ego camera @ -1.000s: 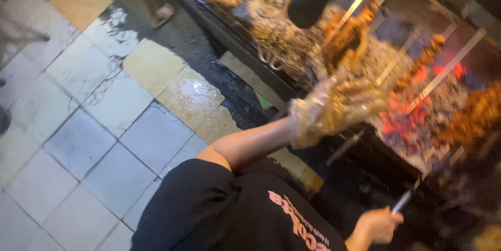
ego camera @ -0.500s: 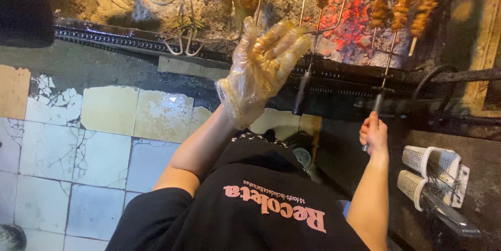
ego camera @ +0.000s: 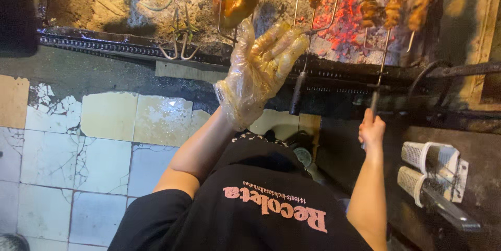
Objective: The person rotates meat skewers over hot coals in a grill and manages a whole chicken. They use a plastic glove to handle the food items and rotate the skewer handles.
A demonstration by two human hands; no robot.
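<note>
Raised left hand [ego camera: 261, 68] nears grill edge [ego camera: 334, 71]; right hand [ego camera: 371, 131] grips skewer [ego camera: 380, 68].

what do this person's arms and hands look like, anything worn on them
The left hand wears a loose, clear plastic glove, crinkled and greasy, ending at the wrist. The right hand is bare. Both forearms are uncovered; short black sleeves of a T-shirt with pink lettering end near the elbows.

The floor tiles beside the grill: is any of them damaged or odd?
Yes. The floor tiles left of the person are cracked, and one by the grill has lost part of its surface. The tiles nearest it are stained yellow and look wet.
</note>
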